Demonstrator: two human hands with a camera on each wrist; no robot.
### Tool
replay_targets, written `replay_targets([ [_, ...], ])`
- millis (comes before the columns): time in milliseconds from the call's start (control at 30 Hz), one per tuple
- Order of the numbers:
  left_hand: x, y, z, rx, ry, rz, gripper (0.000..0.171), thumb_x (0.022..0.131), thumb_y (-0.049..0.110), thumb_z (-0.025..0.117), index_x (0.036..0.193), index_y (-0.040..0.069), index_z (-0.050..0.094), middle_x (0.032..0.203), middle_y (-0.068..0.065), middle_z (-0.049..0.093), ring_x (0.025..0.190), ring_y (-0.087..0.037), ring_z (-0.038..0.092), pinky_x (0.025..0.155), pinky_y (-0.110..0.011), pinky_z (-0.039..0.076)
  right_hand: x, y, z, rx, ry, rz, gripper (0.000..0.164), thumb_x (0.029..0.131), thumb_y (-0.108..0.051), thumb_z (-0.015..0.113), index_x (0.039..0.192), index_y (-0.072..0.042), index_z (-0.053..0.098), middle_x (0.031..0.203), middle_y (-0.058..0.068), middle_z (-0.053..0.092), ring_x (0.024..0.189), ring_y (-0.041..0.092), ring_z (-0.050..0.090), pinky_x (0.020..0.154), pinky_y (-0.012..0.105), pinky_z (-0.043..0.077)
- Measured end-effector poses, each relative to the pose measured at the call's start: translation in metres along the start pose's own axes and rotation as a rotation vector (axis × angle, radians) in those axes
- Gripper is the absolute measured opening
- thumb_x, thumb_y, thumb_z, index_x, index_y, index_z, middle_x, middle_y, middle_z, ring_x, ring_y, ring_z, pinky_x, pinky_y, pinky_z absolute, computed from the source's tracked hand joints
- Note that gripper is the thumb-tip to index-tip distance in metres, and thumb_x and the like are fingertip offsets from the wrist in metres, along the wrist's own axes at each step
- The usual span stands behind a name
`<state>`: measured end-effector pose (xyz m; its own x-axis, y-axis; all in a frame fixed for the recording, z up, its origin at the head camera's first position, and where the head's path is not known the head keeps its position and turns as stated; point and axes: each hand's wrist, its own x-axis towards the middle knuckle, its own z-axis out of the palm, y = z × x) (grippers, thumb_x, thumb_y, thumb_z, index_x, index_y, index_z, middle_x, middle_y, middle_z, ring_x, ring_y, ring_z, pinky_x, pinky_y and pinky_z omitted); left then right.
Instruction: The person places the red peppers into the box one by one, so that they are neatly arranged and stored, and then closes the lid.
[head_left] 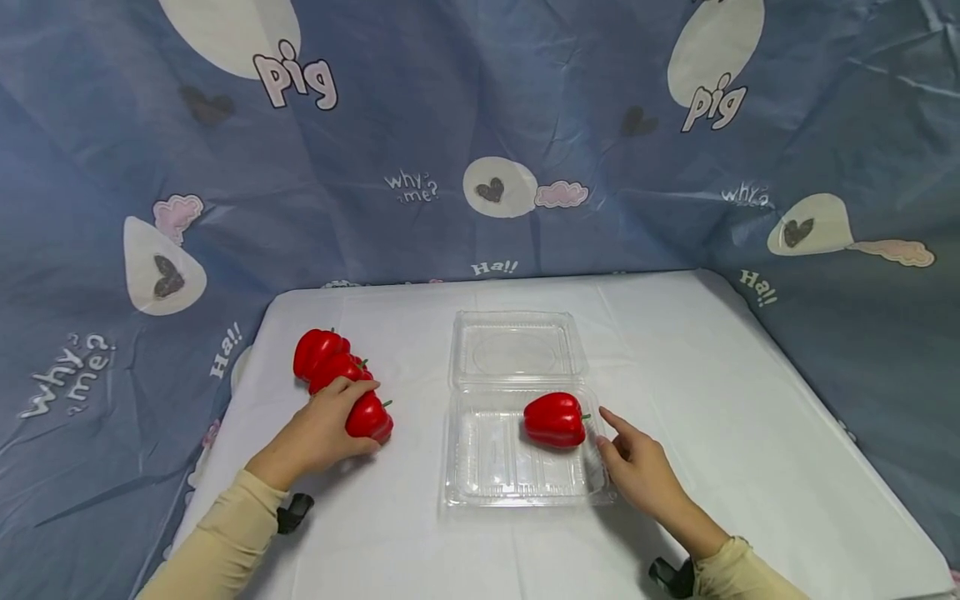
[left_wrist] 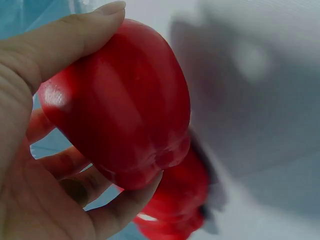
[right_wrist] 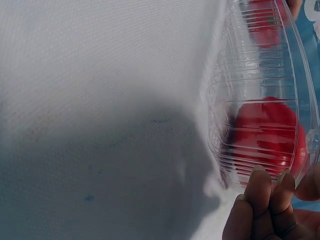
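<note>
My left hand (head_left: 326, 427) grips a red bell pepper (head_left: 370, 418) with a green stem, at the left of the table. The left wrist view has the thumb across one side of this pepper (left_wrist: 122, 100) and the fingers round the other. Two more red bell peppers, one farther back (head_left: 318, 351) and one nearer (head_left: 337, 369), lie just beyond that hand. Another red bell pepper (head_left: 555, 420) lies in the right part of a clear plastic clamshell box (head_left: 487, 467). My right hand (head_left: 641, 468) is at the box's right edge, fingertips by its wall (right_wrist: 250, 80), index finger extended.
The box's lid (head_left: 517, 346) lies folded back behind its base. A white cloth (head_left: 750, 450) covers the table. Behind it hangs a blue printed curtain (head_left: 420, 100). Dark wrist cameras sit under the left wrist (head_left: 295, 512) and the right wrist (head_left: 672, 577).
</note>
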<state>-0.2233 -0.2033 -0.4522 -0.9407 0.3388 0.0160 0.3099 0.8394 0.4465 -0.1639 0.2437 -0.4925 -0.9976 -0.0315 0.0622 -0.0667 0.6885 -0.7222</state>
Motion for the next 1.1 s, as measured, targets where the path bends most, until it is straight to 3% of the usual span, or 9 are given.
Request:
replay_targets([
  [433, 0.009, 0.042, -0.026, 0.039, 0.003, 0.118, 0.087, 0.065, 0.030, 0.093, 0.140, 0.012, 0.053, 0.123, -0.012, 0.055, 0.112, -0.033, 0.054, 0.081, -0.050, 0.056, 0.000, 0.001, 0.000, 0.004, 0.004, 0.002, 0.048, 0.098, -0.015, 0.061, 0.144, -0.006, 0.051, 0.060, -0.004, 0.050, 0.049, 0.009, 0.042, 0.047, 0.026, 0.038],
  [1100, 0.026, 0.089, -0.017, 0.013, -0.010, 0.249, 0.082, 0.069, 0.030, 0.090, 0.141, 0.016, 0.054, 0.123, -0.005, 0.056, 0.109, -0.025, 0.057, 0.080, -0.043, 0.057, -0.001, 0.000, 0.001, 0.010, 0.011, 0.003, 0.048, 0.097, -0.014, 0.061, 0.144, -0.005, 0.051, 0.060, -0.003, 0.048, 0.049, 0.010, 0.041, 0.047, 0.026, 0.038],
])
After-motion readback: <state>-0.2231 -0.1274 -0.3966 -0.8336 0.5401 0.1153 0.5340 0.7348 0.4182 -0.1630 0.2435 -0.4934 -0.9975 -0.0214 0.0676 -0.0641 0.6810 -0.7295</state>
